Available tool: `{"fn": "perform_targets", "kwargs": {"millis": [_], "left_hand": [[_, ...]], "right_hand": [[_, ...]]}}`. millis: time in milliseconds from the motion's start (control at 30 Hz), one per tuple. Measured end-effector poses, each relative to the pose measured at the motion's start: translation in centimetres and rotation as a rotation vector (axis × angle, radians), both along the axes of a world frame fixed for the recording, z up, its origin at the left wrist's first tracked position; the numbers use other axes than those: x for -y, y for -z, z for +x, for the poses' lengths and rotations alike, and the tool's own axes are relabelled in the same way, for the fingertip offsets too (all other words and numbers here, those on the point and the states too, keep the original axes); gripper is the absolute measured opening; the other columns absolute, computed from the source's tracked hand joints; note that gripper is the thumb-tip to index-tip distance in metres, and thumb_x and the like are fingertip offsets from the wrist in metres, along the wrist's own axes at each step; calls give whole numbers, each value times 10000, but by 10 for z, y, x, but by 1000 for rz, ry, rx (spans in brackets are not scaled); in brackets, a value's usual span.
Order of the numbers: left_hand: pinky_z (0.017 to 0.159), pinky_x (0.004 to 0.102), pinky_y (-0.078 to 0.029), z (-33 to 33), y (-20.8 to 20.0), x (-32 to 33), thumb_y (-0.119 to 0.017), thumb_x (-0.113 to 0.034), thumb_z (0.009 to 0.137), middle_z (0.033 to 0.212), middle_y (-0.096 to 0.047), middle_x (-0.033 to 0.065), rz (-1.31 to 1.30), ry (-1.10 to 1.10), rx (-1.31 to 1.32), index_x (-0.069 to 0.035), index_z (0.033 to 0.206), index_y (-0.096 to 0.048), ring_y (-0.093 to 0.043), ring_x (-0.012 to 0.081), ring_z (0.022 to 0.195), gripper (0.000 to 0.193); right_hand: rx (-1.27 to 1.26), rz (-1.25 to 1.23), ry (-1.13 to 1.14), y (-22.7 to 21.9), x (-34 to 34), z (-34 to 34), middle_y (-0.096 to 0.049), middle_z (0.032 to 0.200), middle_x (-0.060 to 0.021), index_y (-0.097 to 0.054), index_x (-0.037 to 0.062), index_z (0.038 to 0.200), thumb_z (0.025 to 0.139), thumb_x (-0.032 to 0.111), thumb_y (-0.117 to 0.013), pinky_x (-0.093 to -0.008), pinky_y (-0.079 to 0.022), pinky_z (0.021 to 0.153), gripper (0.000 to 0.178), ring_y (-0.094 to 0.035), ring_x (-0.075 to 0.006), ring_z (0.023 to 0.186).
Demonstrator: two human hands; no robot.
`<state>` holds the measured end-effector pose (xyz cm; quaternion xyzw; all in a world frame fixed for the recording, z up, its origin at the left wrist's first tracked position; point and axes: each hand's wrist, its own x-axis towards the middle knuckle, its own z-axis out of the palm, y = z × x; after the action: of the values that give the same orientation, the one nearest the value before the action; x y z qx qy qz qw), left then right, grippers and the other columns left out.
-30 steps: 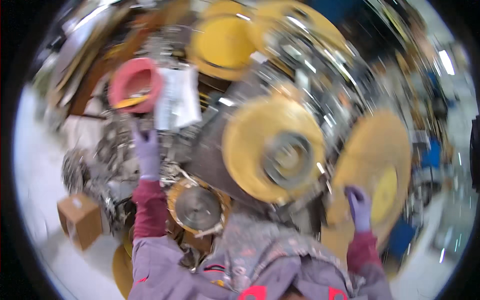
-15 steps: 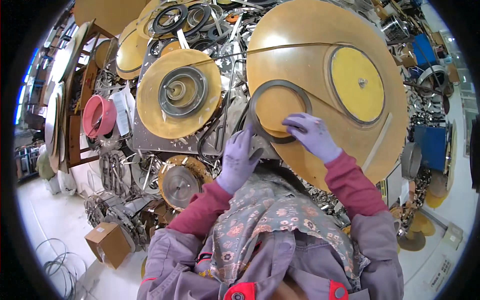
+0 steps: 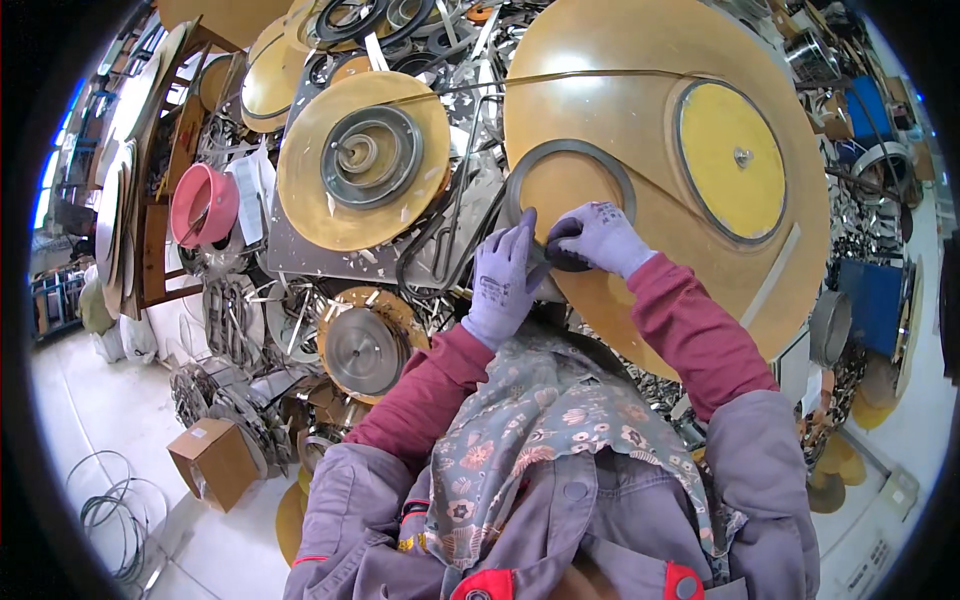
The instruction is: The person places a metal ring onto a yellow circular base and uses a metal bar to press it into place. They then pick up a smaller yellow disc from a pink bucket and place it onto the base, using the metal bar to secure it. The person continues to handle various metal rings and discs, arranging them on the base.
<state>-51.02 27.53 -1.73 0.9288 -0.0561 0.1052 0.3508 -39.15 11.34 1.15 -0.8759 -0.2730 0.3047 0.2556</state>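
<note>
Both my hands wear pale purple gloves and meet at the near edge of a dark grey ring [image 3: 628,190]. The ring lies on a large tan disc [image 3: 690,300]. My left hand [image 3: 503,285] has its fingers and thumb around the ring's near-left rim. With bent fingers, my right hand [image 3: 603,240] pinches the near rim just beside it, hiding that part. A yellow round plate [image 3: 730,160] with a bolt in its middle sits on the disc to the right. A thin strip runs from it toward a smaller tan disc [image 3: 300,190] at left, which carries a grey coil [image 3: 410,150].
A pink bowl [image 3: 205,205] stands at left beside papers [image 3: 250,190]. Nearer me is a round metal plate [image 3: 360,350] on a tan disc. Metal scraps and rings crowd the bench. A cardboard box [image 3: 212,465] and coiled cable [image 3: 110,520] lie on the floor.
My left hand has moved right to the ring's rim. The right hand has slid left and nearer along the rim, its fingers more curled. The whole view has shifted slightly.
</note>
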Motion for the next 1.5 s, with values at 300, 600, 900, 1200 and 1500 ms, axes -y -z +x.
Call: {"fn": "perform_targets", "kwargs": {"millis": [300, 600, 900, 1200, 1500], "left_hand": [[1009, 473, -375, -34, -7, 8, -542, -126, 787, 1354, -442, 170, 280, 250, -20, -47, 1370, -436, -457, 333, 1197, 597], [921, 417, -430, -44, -7, 5, -528, -140, 785, 1308, -474, 138, 360, 334, -25, -81, 1308, -498, -491, 292, 1123, 527], [836, 381, -452, 4, 5, 2, -555, -110, 787, 1039, -556, 90, 229, 315, -43, -74, 1339, -468, -543, 272, 943, 560], [790, 374, -443, 15, 3, 8, -531, -93, 793, 927, -550, 97, 241, 362, -28, -56, 1198, -521, -542, 263, 896, 406], [729, 376, -453, 14, -16, -12, -599, -160, 747, 989, -532, 93, 300, 463, -95, -110, 1046, -570, -550, 257, 857, 305]], "right_hand": [[-98, 83, 31, 0, 0, 2, -720, 843, -75, -726, 68, 959, 800, 184, -667, -307, -532, 661, 205, -676, -147, 691], [479, 1, -181, 5, -15, -25, -645, 817, -118, -646, 84, 866, 797, 187, -622, -403, -514, 705, 127, -648, -278, 801], [-37, 303, 316, -203, 52, 13, -649, 761, -34, -683, -23, 884, 779, 82, -704, -225, -461, 574, 150, -574, -69, 623], [-491, 876, -144, -321, 128, -11, -644, 759, -127, -634, 27, 723, 807, 175, -718, -354, -505, 630, 190, -642, -246, 753], [-320, 1017, 85, -302, -17, 61, -556, 715, -96, -482, 45, 813, 875, 184, -648, -281, -392, 405, 226, -510, -159, 533]]}}
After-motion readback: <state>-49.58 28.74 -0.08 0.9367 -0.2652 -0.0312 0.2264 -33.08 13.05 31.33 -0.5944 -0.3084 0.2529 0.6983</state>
